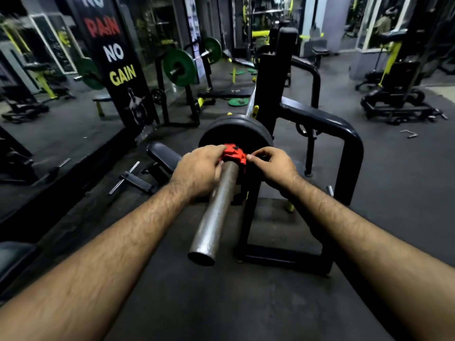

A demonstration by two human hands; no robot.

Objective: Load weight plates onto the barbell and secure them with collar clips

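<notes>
The steel barbell sleeve (216, 207) points toward me, resting on a black rack. Black weight plates (236, 131) sit on the sleeve, close to the rack upright. A red collar clip (234, 155) is around the sleeve, right against the outer plate. My left hand (197, 171) grips the clip from the left, fingers wrapped over it and the sleeve. My right hand (273, 166) pinches the clip's right side with thumb and fingertips. The far side of the clip is hidden by my fingers.
The black rack frame (344, 148) curves around on the right. A bench pad (163, 155) lies low on the left. Another barbell with green plates (179, 67) stands behind, with green plates (237, 102) on the floor. A mirror wall runs along the left.
</notes>
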